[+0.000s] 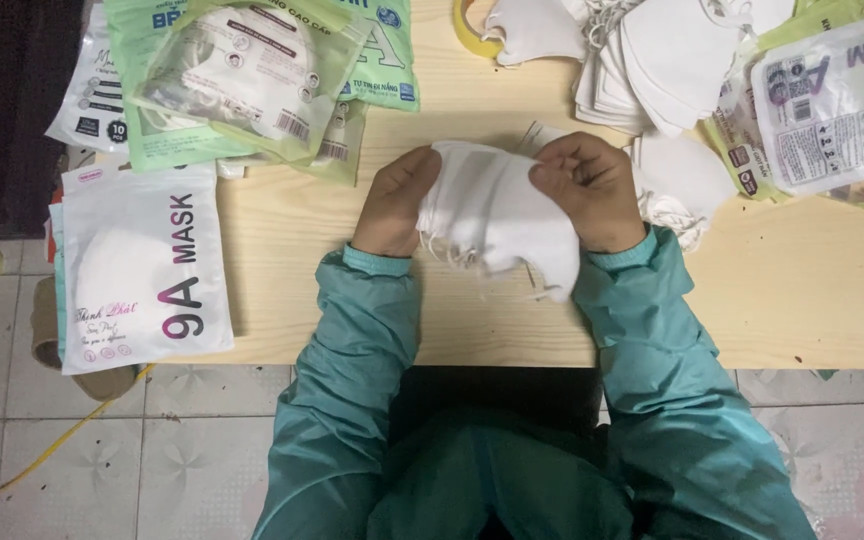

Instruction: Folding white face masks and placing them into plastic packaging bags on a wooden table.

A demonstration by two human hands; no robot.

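Above the wooden table, our left hand and right hand pinch closed on the soft, light stack of white masks, best gripped by its edges.

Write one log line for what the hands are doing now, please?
left hand: grips stack of white masks | right hand: grips same stack | under: wooden table | nearby: white pouch, loose masks

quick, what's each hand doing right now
Left hand: closed on the left side of the stack of white masks.
Right hand: closed on its right side.
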